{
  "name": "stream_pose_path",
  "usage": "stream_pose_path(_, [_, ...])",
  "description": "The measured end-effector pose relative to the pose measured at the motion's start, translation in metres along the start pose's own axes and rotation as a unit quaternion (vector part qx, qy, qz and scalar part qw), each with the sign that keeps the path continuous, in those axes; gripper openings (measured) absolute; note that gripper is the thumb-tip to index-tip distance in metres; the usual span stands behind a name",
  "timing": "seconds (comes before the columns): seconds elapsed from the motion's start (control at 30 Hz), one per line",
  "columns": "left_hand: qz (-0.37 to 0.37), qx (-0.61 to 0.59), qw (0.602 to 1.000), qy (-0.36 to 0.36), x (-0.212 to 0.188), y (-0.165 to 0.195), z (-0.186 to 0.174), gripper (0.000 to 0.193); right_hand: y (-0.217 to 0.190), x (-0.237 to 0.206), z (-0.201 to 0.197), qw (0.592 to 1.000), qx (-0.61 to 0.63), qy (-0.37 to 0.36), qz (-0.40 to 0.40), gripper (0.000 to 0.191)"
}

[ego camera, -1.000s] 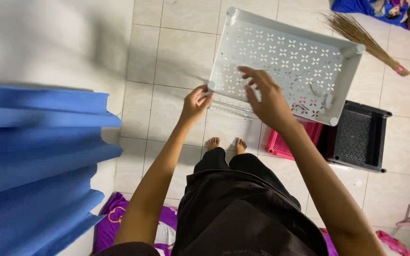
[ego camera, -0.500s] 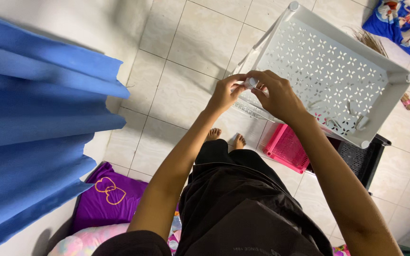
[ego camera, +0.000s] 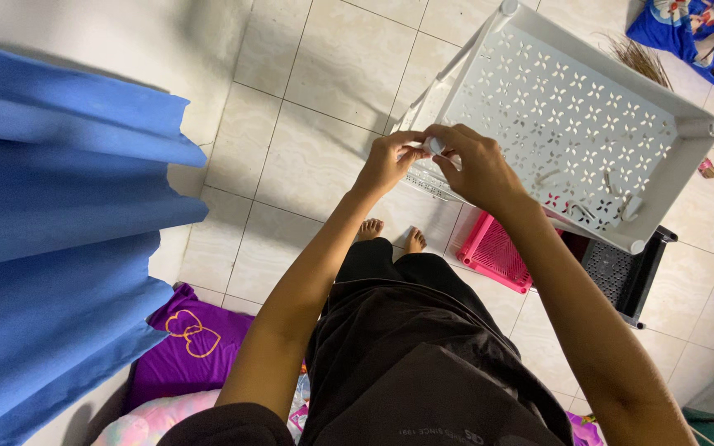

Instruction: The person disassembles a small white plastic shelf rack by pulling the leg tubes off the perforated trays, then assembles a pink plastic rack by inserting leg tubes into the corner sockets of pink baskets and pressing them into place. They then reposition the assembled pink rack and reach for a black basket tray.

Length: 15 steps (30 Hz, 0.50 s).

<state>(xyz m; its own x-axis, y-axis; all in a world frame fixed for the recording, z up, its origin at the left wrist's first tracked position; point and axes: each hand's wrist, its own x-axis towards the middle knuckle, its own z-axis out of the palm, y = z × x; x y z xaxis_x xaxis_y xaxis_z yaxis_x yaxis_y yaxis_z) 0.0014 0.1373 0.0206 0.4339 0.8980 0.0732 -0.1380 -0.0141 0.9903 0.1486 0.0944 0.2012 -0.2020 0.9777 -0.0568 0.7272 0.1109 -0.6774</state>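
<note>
blue curtain [ego camera: 59, 231] hangs far left | purple cushion [ego camera: 183, 343] near-left on the tiled floor [ego camera: 324, 91] | left hand [ego camera: 387, 161] and right hand [ego camera: 477, 169] meet at centre, both pinching a small white peg [ego camera: 434, 146] | white perforated tray [ego camera: 572, 124] right of the hands, tilted, touching them | pink basket [ego camera: 493, 252] and black basket [ego camera: 621, 268] beneath it
</note>
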Motion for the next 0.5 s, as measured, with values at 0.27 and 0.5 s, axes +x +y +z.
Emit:
stream_pose_path(0.27, [-0.001, 0.043, 0.999, -0.021, -0.007, -0.006, -0.012, 0.028, -0.002, -0.004, 0.016, 0.999, 0.024, 0.031, 0.01, 0.046])
stream_pose_path(0.5, [-0.071, 0.046, 0.996, -0.024, 0.04, 0.011, -0.034, 0.033, 0.027, 0.012, -0.015, 0.99, 0.064, 0.123, 0.031, 0.046])
